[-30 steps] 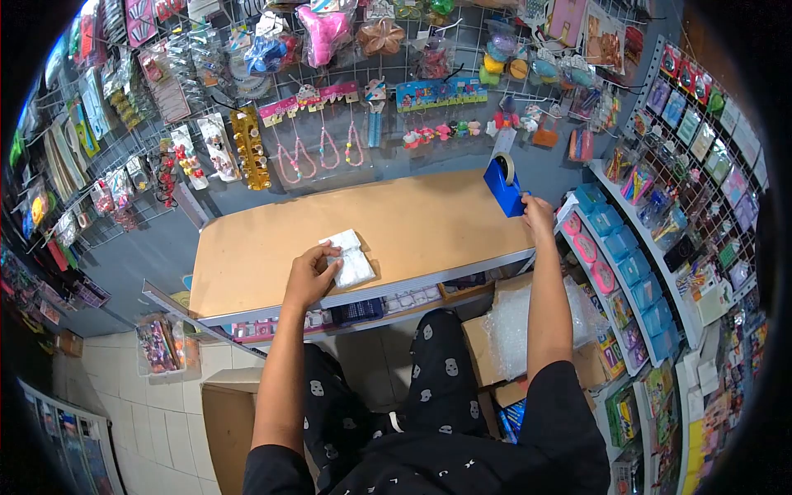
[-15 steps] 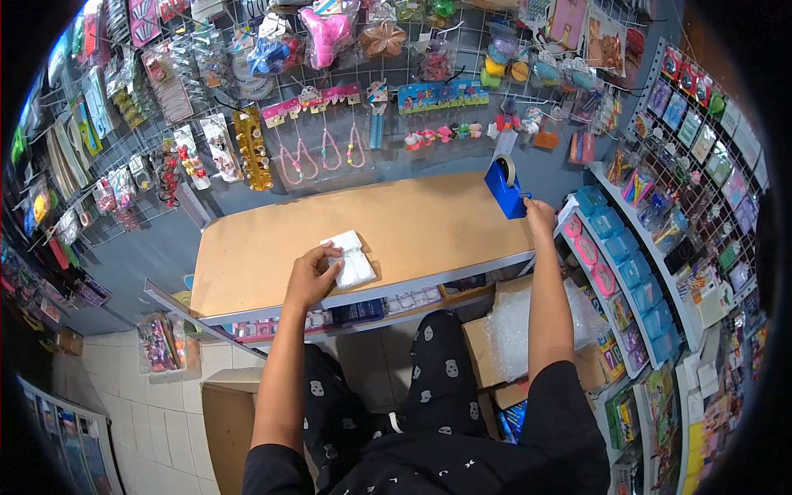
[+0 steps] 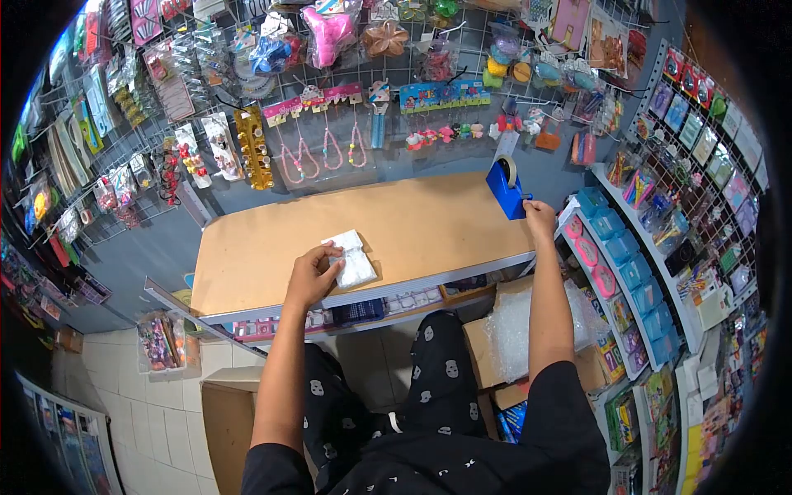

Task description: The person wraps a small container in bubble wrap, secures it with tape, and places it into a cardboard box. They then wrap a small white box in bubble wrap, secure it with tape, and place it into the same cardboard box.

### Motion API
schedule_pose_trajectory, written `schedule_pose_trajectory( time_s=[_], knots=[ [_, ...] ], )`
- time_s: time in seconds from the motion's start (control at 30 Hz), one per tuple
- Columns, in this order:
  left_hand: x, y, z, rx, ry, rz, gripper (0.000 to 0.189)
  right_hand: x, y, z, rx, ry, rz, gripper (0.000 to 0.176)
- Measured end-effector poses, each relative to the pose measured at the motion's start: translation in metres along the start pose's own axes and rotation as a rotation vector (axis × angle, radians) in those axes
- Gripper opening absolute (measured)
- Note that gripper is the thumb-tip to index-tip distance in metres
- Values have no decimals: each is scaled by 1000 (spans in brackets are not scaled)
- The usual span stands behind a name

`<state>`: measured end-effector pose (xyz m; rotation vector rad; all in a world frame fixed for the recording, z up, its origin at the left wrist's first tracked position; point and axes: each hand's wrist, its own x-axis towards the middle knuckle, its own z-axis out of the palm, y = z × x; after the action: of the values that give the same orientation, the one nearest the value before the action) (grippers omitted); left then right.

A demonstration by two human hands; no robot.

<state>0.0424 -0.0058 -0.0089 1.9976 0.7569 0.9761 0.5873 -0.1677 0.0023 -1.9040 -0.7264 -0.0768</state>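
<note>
Taping looks to be the step in hand, judging by where the two hands sit on the tan table (image 3: 429, 223). The left hand (image 3: 309, 276) is at the table's near edge, its fingers curled down over the left side of the white packet (image 3: 353, 262) and pinning it flat to the top. The right hand (image 3: 540, 221) is at the table's far right corner, fingertips against the near end of the blue tape dispenser (image 3: 505, 190). Whether they have pinched a tape end, I cannot tell. Drawing a strip would call for a steady pull across the cutter while the packet is kept from sliding. On the table there are one packet and one dispenser carrying one roll (image 3: 509, 169).
</note>
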Motion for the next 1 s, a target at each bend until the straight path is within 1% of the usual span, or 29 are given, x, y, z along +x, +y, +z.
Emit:
schedule_pose_trajectory(
  time_s=[0.1,0.3,0.4,0.5,0.63,0.7,0.8,0.87,0.93,1.0],
  knots=[
    [0,-3,0,-4,-3,5,16,-5,-5,-1,-73,50,-35,30],
    [0,-3,1,-28,4,-19,17,-2,-3,1,-169,87,-142,25],
    [0,-3,1,-14,0,-7,17,-4,-9,-2,-187,87,-138,23],
    [0,-2,1,-8,-2,-2,17,-1,-6,-4,-282,62,-85,20],
    [1,-4,1,-28,6,-17,17,-4,-1,-2,-294,89,-156,17],
    [0,-5,2,-32,2,-21,17,-20,-13,0,-330,129,-184,17],
    [1,-5,0,-27,-3,-15,17,-55,-22,17,-122,154,-256,18],
    [1,-6,0,-17,-2,-7,17,-84,-24,36,465,-206,-9,26],
    [1,-4,0,-15,-1,6,17,-120,-44,53,834,-418,141,30],
    [1,-2,0,-5,4,16,17,-151,-64,69,974,-527,164,25]
  ],
)
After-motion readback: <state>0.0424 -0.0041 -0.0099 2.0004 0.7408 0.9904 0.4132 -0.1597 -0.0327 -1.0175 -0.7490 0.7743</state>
